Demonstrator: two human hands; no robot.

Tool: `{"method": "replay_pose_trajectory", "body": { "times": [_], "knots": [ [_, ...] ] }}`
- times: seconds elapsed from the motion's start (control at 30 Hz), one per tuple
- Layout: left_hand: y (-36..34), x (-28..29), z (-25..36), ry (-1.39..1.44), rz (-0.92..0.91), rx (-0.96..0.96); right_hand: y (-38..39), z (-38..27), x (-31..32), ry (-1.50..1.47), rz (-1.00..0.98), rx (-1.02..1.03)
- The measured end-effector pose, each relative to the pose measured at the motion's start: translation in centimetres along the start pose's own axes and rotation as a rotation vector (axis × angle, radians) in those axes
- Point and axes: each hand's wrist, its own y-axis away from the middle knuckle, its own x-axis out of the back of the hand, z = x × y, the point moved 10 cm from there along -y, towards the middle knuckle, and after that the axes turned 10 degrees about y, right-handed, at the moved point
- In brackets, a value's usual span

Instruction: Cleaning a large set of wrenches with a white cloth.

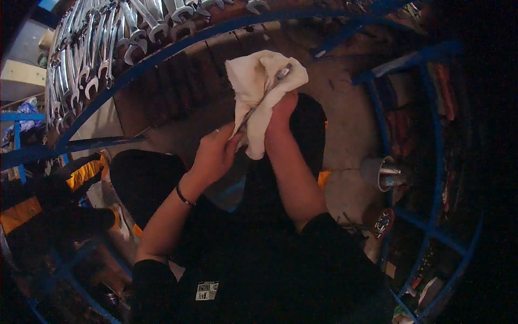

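A crumpled off-white cloth (251, 75) is held up at centre, with a slim metal tool, apparently a wrench (283, 73), lying diagonally in its fold. My left hand (215, 157) is closed on the tool's lower end at the cloth's lower left edge. Cupped behind the cloth's right side, my right hand (281, 113) grips it, the fingers mostly hidden.
Rows of open-end wrenches (135, 35) fill a blue-framed rack at upper left. Dark orange-banded legs (21, 216), apparently another person's, are at left. Blue metal bars (431, 210) run down the right side, beside a pale container holding metal pieces (371, 173).
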Motion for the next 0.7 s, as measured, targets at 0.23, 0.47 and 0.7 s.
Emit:
{"method": "replay_pose_trajectory", "body": {
  "times": [0.23,0.47,0.7],
  "knots": [
    [0.4,1.2,-1.6,0.252,-0.032,0.267,1.3,-2.5,-1.8,0.042,-0.118,0.156],
    [1.4,3.1,-4.3,0.372,0.030,0.391,4.1,-1.7,-6.3,-0.718,-0.407,-0.440],
    [1.9,1.9,-4.1,0.446,-0.043,0.482,3.5,-2.0,-5.2,-0.335,-0.450,-0.183]
  ]
}}
